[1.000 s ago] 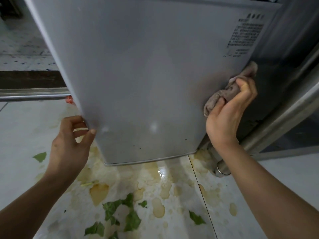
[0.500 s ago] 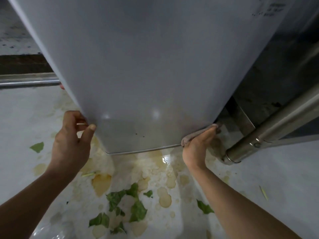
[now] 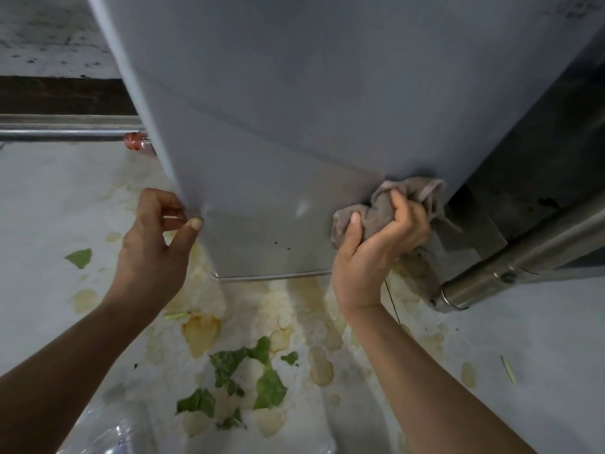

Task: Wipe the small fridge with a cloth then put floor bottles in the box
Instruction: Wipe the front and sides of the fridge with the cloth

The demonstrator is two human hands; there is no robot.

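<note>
The right hand point(image 3: 376, 244) has its grip clenched round a bunched cloth point(image 3: 386, 204), pressed at the fridge point(image 3: 294, 109) lower right corner; the left hand point(image 3: 154, 240) pinches its lower left edge above the stained floor point(image 3: 49, 208)

We seem to be in a kitchen: a grey fridge point(image 3: 294, 109) fills the upper frame, a steel table leg point(image 3: 523, 257) stands at right, and the tiled floor point(image 3: 49, 208) below is littered with leaf scraps point(image 3: 248, 378) and yellowish spills point(image 3: 199, 332).
</note>
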